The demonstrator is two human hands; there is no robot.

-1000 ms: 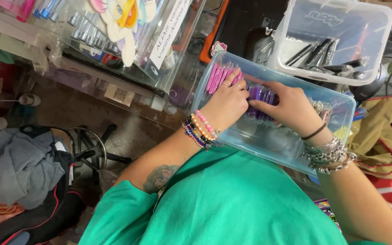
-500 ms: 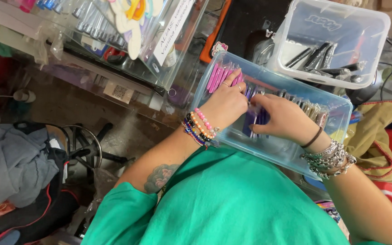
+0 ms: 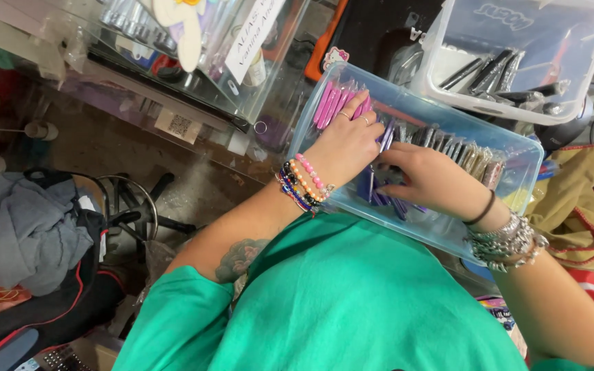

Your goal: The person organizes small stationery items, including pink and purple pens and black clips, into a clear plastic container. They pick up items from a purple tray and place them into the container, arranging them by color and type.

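Clear plastic bin [image 3: 517,148] — both hands curled inside, fingering purple packets [image 3: 372,185].

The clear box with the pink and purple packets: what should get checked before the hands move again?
1. Clear box steady against the green shirt: ok.
2. Left hand touching the pink packets: ok.
3. Right hand among the purple packets: ok.
4. A packet pinched in the right hand's fingers: cannot tell.
5. Row of packets standing upright: ok.
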